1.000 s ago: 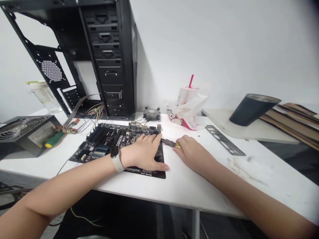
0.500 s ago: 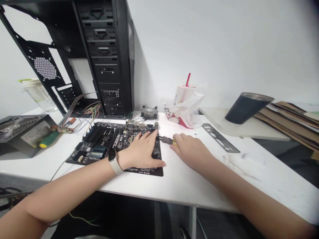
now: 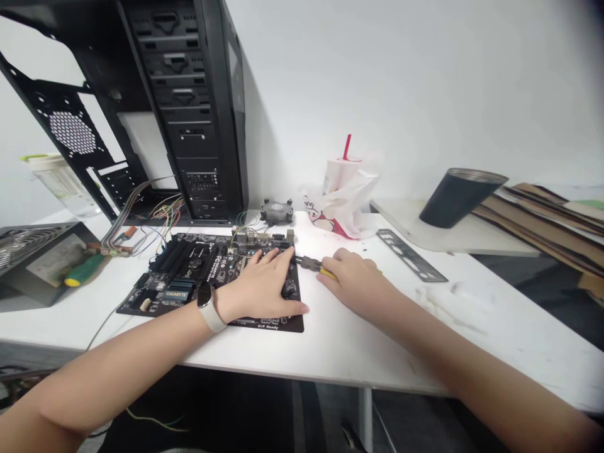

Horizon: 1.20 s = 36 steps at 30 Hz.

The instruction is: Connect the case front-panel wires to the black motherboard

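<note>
A black motherboard [image 3: 179, 277] marked GIGABYTE lies flat on the white table [image 3: 264, 358]. My left hand [image 3: 264, 283], with a watch [image 3: 211, 308] on its wrist, rests spread across the board's right half and covers part of it. In my right hand [image 3: 353, 277] are pliers [image 3: 309, 263] with yellow grips, the fingers wrapped round the handles. The pliers point left, their jaws at the motherboard's right edge beside my left fingertips. What the tips touch is too small to make out.
Behind the board stand an open black computer case [image 3: 202, 138] and a CPU cooler [image 3: 277, 211]. A power supply [image 3: 42, 264] and a green screwdriver [image 3: 87, 269] lie left. Rightward are a bagged drink cup [image 3: 337, 189], a metal I/O plate [image 3: 410, 255] and a dark tumbler [image 3: 460, 198].
The whole view has shifted slightly, so things appear a little further left. Both hands keep nearly the same pose, the pliers still at the board's edge.
</note>
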Each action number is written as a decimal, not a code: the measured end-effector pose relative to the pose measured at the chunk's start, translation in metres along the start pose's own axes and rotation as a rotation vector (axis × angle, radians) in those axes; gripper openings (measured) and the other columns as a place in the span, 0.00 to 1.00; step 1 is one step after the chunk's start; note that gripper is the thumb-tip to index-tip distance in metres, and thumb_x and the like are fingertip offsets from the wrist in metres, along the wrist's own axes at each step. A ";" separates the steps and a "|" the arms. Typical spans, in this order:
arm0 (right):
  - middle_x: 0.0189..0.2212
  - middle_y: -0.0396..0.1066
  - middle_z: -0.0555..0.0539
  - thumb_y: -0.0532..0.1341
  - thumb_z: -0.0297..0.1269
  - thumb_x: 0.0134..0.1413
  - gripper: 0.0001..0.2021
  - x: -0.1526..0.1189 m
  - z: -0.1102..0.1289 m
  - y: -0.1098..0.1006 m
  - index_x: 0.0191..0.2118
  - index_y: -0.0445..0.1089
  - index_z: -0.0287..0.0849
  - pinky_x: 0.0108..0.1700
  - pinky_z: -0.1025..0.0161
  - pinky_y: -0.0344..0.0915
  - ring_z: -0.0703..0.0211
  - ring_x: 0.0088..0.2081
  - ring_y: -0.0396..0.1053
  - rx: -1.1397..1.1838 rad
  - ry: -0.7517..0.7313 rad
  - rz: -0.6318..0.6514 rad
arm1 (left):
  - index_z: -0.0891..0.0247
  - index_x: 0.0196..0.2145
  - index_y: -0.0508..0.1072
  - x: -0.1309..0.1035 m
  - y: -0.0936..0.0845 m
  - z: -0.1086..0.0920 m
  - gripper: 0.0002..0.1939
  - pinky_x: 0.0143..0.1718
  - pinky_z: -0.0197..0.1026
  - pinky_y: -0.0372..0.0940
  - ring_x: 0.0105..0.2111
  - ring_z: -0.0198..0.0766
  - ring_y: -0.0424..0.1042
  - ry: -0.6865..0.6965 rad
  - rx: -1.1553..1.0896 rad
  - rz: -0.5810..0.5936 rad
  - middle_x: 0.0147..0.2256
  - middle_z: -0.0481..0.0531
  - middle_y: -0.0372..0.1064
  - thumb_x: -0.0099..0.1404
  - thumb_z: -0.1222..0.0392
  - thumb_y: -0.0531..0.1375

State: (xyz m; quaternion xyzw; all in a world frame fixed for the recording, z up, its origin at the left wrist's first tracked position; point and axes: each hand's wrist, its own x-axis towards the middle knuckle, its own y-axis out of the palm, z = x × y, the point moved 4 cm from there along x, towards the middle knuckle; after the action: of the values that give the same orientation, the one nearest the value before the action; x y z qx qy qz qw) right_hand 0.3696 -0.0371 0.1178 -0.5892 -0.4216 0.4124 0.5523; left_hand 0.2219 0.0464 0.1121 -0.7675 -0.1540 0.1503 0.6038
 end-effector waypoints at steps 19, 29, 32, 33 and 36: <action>0.39 0.66 0.43 0.50 0.38 0.68 0.12 -0.001 0.002 -0.005 0.42 0.68 0.39 0.34 0.62 0.48 0.56 0.37 0.65 -0.013 -0.044 -0.023 | 0.74 0.70 0.37 -0.001 -0.001 -0.001 0.58 0.69 0.61 0.39 0.70 0.62 0.39 -0.006 0.021 0.013 0.71 0.69 0.36 0.59 0.31 0.57; 0.39 0.66 0.43 0.50 0.39 0.68 0.11 -0.001 0.001 -0.004 0.42 0.67 0.40 0.33 0.62 0.47 0.57 0.37 0.64 -0.031 -0.037 -0.022 | 0.74 0.70 0.37 0.000 -0.001 -0.001 0.59 0.69 0.63 0.39 0.70 0.63 0.39 -0.005 0.027 0.024 0.71 0.69 0.36 0.59 0.31 0.57; 0.39 0.66 0.43 0.50 0.39 0.68 0.11 0.000 0.002 -0.003 0.42 0.67 0.40 0.33 0.62 0.48 0.57 0.36 0.64 -0.038 -0.041 -0.025 | 0.74 0.70 0.37 0.000 -0.001 -0.002 0.58 0.69 0.63 0.39 0.70 0.63 0.39 -0.005 0.021 0.028 0.71 0.69 0.36 0.59 0.31 0.57; 0.39 0.66 0.43 0.50 0.39 0.68 0.11 0.000 0.002 -0.003 0.42 0.67 0.40 0.33 0.62 0.48 0.57 0.36 0.64 -0.041 -0.041 -0.026 | 0.74 0.70 0.37 0.000 -0.001 -0.002 0.58 0.69 0.63 0.39 0.70 0.63 0.39 -0.004 0.020 0.030 0.71 0.68 0.36 0.59 0.31 0.57; 0.39 0.65 0.43 0.51 0.39 0.68 0.11 0.000 0.002 -0.004 0.42 0.68 0.40 0.33 0.62 0.47 0.58 0.33 0.63 -0.054 -0.035 -0.033 | 0.73 0.70 0.38 0.000 -0.001 -0.002 0.58 0.69 0.62 0.39 0.70 0.63 0.39 -0.007 0.025 0.031 0.71 0.68 0.37 0.59 0.31 0.57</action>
State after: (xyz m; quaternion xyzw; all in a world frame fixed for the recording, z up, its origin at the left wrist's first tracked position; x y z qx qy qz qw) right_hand 0.3673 -0.0365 0.1217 -0.5895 -0.4520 0.4020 0.5354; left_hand 0.2226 0.0448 0.1140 -0.7616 -0.1425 0.1644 0.6104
